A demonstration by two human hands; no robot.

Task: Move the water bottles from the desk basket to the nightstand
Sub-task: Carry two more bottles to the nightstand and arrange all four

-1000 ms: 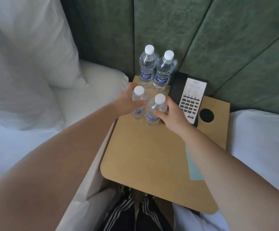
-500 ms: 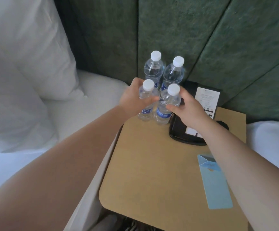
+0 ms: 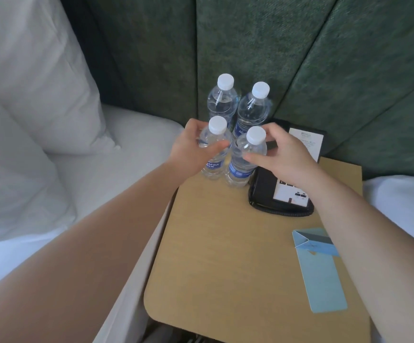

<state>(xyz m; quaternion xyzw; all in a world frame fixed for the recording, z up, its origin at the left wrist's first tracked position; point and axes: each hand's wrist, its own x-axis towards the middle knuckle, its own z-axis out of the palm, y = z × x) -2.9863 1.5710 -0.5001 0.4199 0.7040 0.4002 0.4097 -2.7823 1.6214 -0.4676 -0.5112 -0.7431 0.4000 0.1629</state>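
Plastic bottles (image 3: 214,154) (image 3: 244,160) upright, both hands' (image 3: 188,151) (image 3: 285,157) grip loosening.

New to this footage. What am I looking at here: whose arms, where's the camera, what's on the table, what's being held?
No robot here: a person's two bare arms, filmed by one wide-angle camera worn on their head, looking down. The surface is a wooden nightstand between two beds. On it stand four water bottles; a black telephone and a light blue card sleeve lie beside them. The left hand grips the front left bottle. The right hand has fingers round the front right bottle. Two more bottles stand behind, untouched.
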